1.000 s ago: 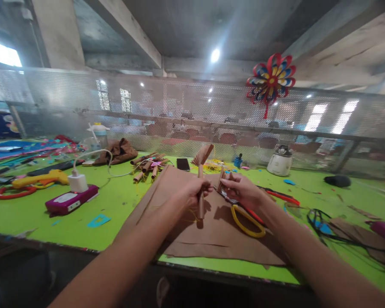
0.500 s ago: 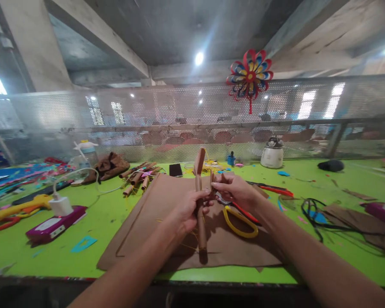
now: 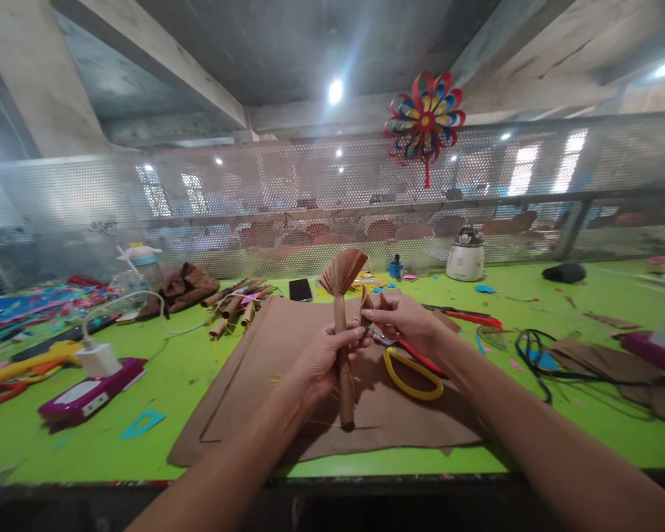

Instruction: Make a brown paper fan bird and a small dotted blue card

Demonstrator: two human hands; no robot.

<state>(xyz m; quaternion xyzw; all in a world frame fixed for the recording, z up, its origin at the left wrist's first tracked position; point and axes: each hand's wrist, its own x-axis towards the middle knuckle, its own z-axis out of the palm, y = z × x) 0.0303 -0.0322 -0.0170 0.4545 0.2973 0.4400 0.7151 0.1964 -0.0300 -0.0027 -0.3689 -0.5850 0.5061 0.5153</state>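
Note:
My left hand (image 3: 324, 356) is closed around a brown paper tube (image 3: 346, 403), which stands nearly upright. From the tube's top spreads a pleated brown paper fan (image 3: 343, 272). Just to the right, my right hand (image 3: 403, 321) pinches a small piece of pleated brown paper (image 3: 366, 303) beside the tube. The fingertips of both hands are close together there. Under the hands lies a large brown paper sheet (image 3: 238, 399). Scissors (image 3: 389, 363) with yellow and red handles rest on the sheet below my right hand, their blades partly hidden. Thin yellow thread hangs near the tube.
Several brown paper rolls (image 3: 233, 304) lie at the back left, near a dark phone (image 3: 300, 290). A purple power strip (image 3: 91, 395) with a white charger sits left. A white bottle (image 3: 465, 256) stands at the back. Red-handled pliers (image 3: 471, 318) and a black cable (image 3: 526, 358) lie right.
The tube has turned, so its pleated fan now shows broad side on instead of edge on. Both hands keep their grips. The camera view has shifted slightly.

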